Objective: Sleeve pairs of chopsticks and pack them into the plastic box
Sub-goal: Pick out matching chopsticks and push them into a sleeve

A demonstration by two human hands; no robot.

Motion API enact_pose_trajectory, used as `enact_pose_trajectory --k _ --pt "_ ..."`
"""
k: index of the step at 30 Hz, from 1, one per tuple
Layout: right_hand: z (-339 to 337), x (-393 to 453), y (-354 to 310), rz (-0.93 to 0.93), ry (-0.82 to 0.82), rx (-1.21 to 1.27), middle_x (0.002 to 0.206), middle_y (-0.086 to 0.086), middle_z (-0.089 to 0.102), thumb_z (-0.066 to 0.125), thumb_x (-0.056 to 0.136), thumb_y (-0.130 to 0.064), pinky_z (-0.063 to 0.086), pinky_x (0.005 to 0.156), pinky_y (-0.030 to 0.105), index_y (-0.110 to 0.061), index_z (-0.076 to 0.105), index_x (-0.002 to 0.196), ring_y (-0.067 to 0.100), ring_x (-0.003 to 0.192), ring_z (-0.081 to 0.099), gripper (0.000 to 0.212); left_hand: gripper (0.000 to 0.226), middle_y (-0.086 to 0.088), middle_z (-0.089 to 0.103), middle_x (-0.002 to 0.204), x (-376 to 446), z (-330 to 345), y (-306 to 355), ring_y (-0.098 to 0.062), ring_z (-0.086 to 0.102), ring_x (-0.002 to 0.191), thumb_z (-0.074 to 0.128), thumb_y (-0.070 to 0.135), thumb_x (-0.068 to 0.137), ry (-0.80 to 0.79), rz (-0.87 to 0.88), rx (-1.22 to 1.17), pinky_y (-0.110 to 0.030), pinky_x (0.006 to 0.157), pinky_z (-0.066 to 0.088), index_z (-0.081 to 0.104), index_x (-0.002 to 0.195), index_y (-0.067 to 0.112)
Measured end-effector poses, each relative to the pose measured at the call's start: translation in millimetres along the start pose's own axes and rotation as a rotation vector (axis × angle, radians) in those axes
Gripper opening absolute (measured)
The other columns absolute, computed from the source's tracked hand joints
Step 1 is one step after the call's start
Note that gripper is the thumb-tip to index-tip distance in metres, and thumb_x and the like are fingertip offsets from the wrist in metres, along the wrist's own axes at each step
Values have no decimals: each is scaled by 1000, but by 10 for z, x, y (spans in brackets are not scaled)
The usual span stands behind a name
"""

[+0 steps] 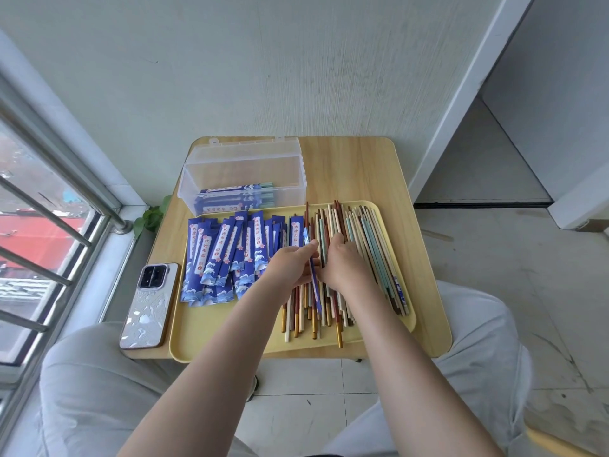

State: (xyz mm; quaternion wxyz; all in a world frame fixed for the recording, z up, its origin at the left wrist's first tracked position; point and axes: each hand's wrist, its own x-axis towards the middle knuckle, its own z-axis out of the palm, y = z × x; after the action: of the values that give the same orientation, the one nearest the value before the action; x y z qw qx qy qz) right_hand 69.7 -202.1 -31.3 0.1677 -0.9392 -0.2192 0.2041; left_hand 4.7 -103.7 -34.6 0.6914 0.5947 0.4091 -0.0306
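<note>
Head view, from the left: a white-cased phone (149, 305) lies on the wooden surface (359, 166) beside the yellow plastic tray (362, 341). Behind it, the clear plastic box (244, 179) holds a few sleeved pairs. Loose blue printed paper sleeves (224, 252) cover the tray's left half. The left hand (290, 265) has a narrow grip on one blue sleeve (314, 282), held edge-on. The right hand (342, 262) curls its fingers into the mixed-colour chopsticks (365, 239); exactly which sticks it holds I cannot tell. Best to pick a matching pair, align the tips, then slide them into the sleeve's open mouth.
</note>
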Motion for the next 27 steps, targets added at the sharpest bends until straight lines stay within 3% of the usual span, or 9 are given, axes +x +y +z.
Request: enact_pose_trajectory --k 6,9,17,20,23,27 --pt "-4 30 -40 -2 16 -58 109 11 56 74 89 -21 47 68 28 -8 40 133 23 89 57 57 32 -14 71 110 -4 -24 4 -27 68 104 61 39 98 -10 -10 -30 -36 89 58 68 104 9" --pt "37 32 -56 -5 46 -79 111 11 59 74 89 -22 43 64 26 -8 42 129 19 81 52 54 31 -13 71 109 -21 -31 5 -26 68 103 60 36 99 -17 -10 -73 -33 85 57 68 106 7" --pt "11 18 0 -38 66 -13 111 12 63 56 100 -13 41 57 23 -4 39 138 21 85 61 43 31 -15 72 110 -13 -37 -16 -27 69 104 60 35 99 -51 -27 -113 -44 98 55 68 108 6" --pt "-48 2 57 -41 74 39 98 7 62 50 101 -9 43 58 25 -7 38 143 17 78 60 43 32 -15 74 107 -19 -54 -4 -28 71 100 60 34 99 -61 -31 -135 -43 97 56 67 109 4" --pt "-111 -36 118 -92 149 139 80 0 57 48 102 -8 36 50 24 -18 48 129 12 62 53 29 31 -17 74 104 -39 -64 22 -28 74 92 61 31 99 -67 -25 -147 -38 86 60 66 110 2" --pt "-255 -56 89 -75 270 520 96 -3 67 55 97 -12 52 59 28 -24 63 103 13 69 65 15 25 -13 72 86 -99 -94 63 -22 69 66 63 21 99 -82 35 -158 -31 62 58 58 117 4"
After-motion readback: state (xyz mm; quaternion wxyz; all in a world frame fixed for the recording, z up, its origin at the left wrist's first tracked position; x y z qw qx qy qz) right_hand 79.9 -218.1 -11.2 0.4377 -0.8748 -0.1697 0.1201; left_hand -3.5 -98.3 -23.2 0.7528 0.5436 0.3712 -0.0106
